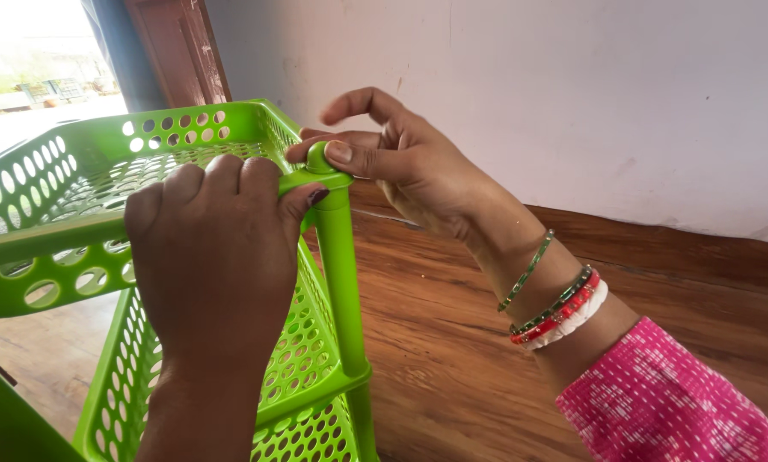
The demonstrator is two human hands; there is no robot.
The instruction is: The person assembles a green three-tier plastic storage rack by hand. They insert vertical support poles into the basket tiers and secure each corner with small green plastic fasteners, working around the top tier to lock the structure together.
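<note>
green plastic everywhere: a tiered rack (101, 184) with perforated baskets stands on a wooden floor (452, 342), close to a pale wall (529, 85). the left hand (217, 257) is clenched over the top basket's corner, fingers curled over the rim beside the upright post (343, 274). the right hand (397, 162) pinches the small round cap (318, 156) at the top of that post, thumb pressed across it, forefinger lifted free. bangles (563, 308) circle the right wrist above a pink sleeve (658, 402).
</note>
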